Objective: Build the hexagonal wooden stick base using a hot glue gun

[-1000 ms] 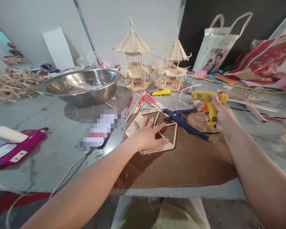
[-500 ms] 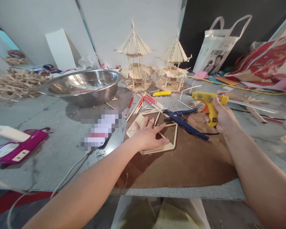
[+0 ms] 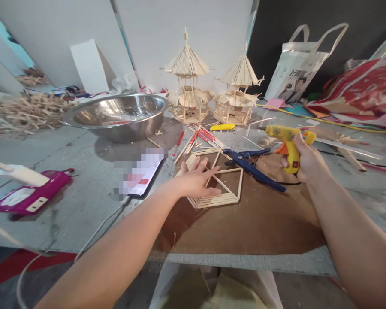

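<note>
Your left hand (image 3: pixel 197 180) rests on the stick frame (image 3: pixel 217 200), fingers spread, gripping nothing. Your right hand (image 3: pixel 309 161) has its fingers wrapped around the glue gun (image 3: pixel 284 134), nozzle clear of the frame. The frame lies on the brown mat (image 3: pixel 251 227). Infill appears partial: stick rows occupy the left and lower bays; right-side bays are open. Your left hand hides the rest.

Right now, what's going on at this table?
A person's left hand rests, fingers spread, on a flat frame of thin sticks lying on a brown sheet. The frame is only partly filled with sticks. The right hand holds a yellow glue gun, its nozzle away from the frame. Blue cutters lie between, and two stick towers stand behind.
</note>
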